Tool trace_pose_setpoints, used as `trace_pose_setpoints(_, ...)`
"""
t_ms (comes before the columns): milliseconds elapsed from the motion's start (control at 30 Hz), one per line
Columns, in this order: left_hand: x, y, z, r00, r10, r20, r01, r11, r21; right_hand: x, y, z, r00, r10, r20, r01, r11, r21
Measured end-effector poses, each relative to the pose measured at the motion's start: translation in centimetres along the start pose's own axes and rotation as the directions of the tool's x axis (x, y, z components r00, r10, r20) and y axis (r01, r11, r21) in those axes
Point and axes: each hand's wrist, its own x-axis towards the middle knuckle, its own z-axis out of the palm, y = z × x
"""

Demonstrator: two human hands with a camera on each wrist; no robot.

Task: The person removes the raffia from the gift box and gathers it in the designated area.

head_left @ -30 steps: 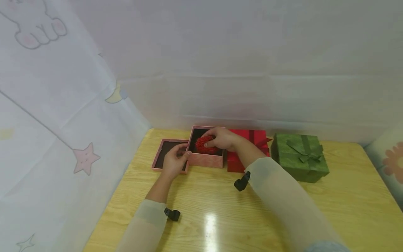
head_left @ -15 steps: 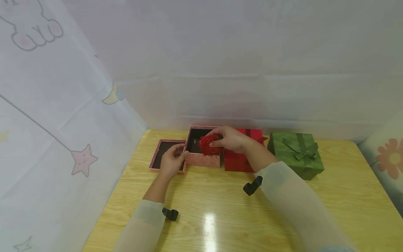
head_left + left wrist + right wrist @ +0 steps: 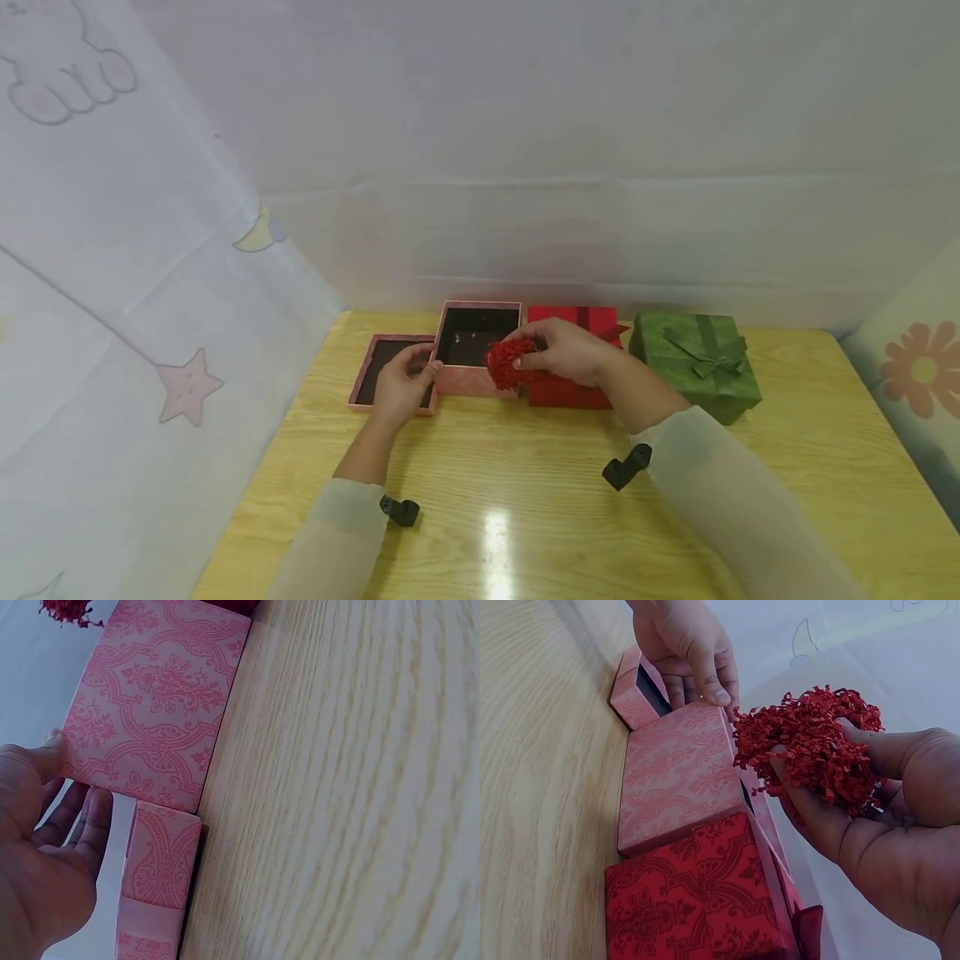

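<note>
A wad of red crinkled paper shreds (image 3: 814, 746) is gripped in my right hand (image 3: 566, 350), in front of the pink box's right corner. A small shiny bit (image 3: 875, 801) shows at its edge in the right wrist view. The pink patterned box (image 3: 154, 705) stands uncovered, its dark inside (image 3: 472, 337) showing a few small pale specks. My left hand (image 3: 401, 383) holds that box at its left front corner, thumb on the rim and fingers against the outer side. Beneath this hand, the pink lid (image 3: 372, 375) lies with its dark inside up.
Just right of the pink box sits a red gift box (image 3: 585, 392) with a ribbon. A green gift box (image 3: 697, 358) with a bow is farther right. All stand along the back of the wooden table (image 3: 450, 467), with a pale cloth wall (image 3: 525, 167) behind.
My right hand has lifted the red paper shreds out of the pink box and brought them right and towards me. The left hand has kept its hold at the box's corner.
</note>
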Motion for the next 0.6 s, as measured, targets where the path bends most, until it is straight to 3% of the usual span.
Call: trace_pose_setpoints(600, 0.1, -0.2, 0.2, 1.0, -0.013, 0.001, 0.013, 1.0, 0.014, -4.7, 2.6, -1.6, 0.997, -0.005, -0.08, -0.009, 0.985, -0.174)
